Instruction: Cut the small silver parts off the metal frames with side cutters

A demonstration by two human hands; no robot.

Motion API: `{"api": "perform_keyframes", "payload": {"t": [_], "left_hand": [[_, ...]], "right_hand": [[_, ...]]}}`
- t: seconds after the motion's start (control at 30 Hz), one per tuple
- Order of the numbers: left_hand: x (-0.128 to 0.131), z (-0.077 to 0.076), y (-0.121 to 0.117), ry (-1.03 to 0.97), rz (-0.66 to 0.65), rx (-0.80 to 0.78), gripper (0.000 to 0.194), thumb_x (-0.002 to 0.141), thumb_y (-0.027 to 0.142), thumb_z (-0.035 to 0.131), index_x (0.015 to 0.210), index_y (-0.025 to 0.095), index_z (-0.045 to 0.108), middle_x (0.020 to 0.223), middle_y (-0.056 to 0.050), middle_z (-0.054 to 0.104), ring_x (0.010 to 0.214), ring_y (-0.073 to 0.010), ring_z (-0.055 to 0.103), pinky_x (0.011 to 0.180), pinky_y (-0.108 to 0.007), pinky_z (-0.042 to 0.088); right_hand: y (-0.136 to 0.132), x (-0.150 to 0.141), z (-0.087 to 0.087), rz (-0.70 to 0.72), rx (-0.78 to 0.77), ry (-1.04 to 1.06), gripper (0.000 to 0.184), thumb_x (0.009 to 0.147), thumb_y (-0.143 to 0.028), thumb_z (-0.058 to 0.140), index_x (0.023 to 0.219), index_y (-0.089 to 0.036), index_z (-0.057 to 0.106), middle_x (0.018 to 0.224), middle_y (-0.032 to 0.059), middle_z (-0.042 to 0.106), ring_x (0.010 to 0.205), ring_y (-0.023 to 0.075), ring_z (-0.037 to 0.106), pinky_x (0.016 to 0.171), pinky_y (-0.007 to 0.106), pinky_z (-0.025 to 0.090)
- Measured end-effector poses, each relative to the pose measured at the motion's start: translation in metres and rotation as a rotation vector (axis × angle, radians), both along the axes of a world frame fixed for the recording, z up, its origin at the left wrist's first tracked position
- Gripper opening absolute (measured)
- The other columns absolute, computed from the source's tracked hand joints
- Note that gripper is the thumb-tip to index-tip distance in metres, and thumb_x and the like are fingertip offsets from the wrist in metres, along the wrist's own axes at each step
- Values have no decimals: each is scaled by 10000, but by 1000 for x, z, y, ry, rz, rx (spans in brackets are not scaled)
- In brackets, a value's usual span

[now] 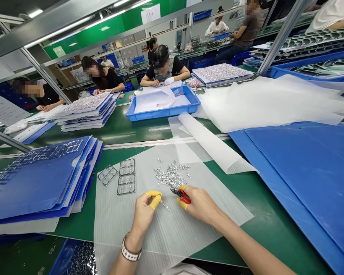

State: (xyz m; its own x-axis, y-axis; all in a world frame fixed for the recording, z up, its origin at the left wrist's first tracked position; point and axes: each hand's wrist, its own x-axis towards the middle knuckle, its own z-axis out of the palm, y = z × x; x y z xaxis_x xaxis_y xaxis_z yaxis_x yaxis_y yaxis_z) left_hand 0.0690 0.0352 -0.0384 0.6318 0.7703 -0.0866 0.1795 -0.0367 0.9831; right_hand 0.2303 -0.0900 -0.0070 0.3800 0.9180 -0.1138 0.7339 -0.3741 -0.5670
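My right hand (193, 200) grips red-handled side cutters (184, 196), their dark jaws pointing left above the sheet. Yellow finger cots cover fingertips on both hands. My left hand (147, 208) is closed in a pinch; whatever lies between thumb and finger is too small to make out. Just beside those fingertips is a small shiny silver piece (166, 207). A pile of similar silver pieces (170, 175) spreads on the translucent white sheet (212, 225) beyond my hands. To the left lie rectangular frames with small parts inside (126, 177) and a tilted smaller frame (107, 175).
Blue boards (40, 179) are stacked at left with more frames on top. A large blue board (304, 172) lies at right, near a rolled white sheet (212, 141). Beyond the ledge are a blue tray (163, 112) and several people at work. A bin of shiny parts (81, 258) sits below the table edge.
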Motion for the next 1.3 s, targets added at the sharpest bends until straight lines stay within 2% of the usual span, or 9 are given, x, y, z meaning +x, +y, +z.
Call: {"api": "perform_keyframes", "payload": {"t": [0.33, 0.53, 0.63, 0.8, 0.87, 0.93, 1.07, 1.17, 1.3], "left_hand": [[2, -2, 2, 32, 8, 60, 208, 707, 332, 665, 811, 156, 700, 720, -44, 688, 686, -159, 609, 675, -275, 479], [9, 2, -1, 21, -46, 47, 193, 736, 321, 640, 819, 154, 688, 729, -44, 682, 689, -157, 603, 678, -277, 482], [13, 4, -3, 4, -73, 36, 210, 749, 337, 625, 842, 155, 675, 742, -42, 681, 685, -155, 606, 669, -278, 490], [8, 12, -1, -5, -87, 65, 178, 768, 326, 611, 809, 163, 669, 714, -34, 667, 683, -154, 593, 686, -289, 470], [4, 14, 2, 35, -96, 202, 145, 781, 305, 604, 813, 183, 676, 729, -31, 664, 704, -157, 576, 716, -304, 440], [1, 15, 5, 137, -153, 457, 129, 806, 281, 582, 834, 210, 685, 750, -30, 666, 729, -165, 559, 745, -330, 399], [-4, 10, 7, 328, -258, 878, 253, 854, 196, 503, 1067, 244, 631, 980, -62, 662, 888, -206, 537, 787, -381, 337], [-9, 5, 4, 362, -304, 986, 289, 861, 166, 482, 1120, 240, 589, 1067, -74, 619, 938, -212, 512, 797, -387, 321], [-13, 3, -1, 378, -486, 989, 168, 866, 217, 503, 993, 225, 613, 892, -44, 621, 843, -187, 516, 769, -368, 316]], "right_hand": [[-13, -3, -7, -18, 232, 192, 197, 784, -224, 448, 954, -193, 542, 812, 38, 603, 725, 187, 565, 664, 307, 424], [-8, -23, -11, 132, 509, 187, 302, 655, -62, 449, 908, -222, 494, 1079, 80, 592, 986, 208, 540, 819, 344, 422], [-1, -31, -13, 204, 553, 94, 343, 591, -41, 458, 882, -221, 491, 1117, 80, 587, 911, 210, 546, 780, 357, 419], [-4, -24, -26, 226, 478, -87, 377, 595, -40, 473, 925, -215, 526, 935, 63, 622, 783, 213, 530, 697, 353, 404], [-9, -18, -31, 196, 443, -85, 377, 616, -40, 470, 949, -210, 524, 882, 58, 612, 785, 212, 534, 697, 347, 409], [-15, -11, -34, 140, 412, -62, 336, 651, -53, 467, 946, -207, 521, 823, 48, 594, 772, 209, 540, 694, 344, 419], [-22, -4, -34, 69, 381, -33, 243, 719, -106, 481, 934, -211, 527, 814, 43, 588, 773, 210, 554, 697, 347, 436], [-24, -4, -36, 55, 383, -23, 210, 756, -141, 487, 948, -212, 534, 827, 45, 596, 775, 208, 561, 697, 346, 444], [-27, -6, -42, 40, 397, -10, 185, 781, -161, 494, 954, -213, 530, 820, 44, 593, 769, 204, 559, 695, 347, 448]]}}
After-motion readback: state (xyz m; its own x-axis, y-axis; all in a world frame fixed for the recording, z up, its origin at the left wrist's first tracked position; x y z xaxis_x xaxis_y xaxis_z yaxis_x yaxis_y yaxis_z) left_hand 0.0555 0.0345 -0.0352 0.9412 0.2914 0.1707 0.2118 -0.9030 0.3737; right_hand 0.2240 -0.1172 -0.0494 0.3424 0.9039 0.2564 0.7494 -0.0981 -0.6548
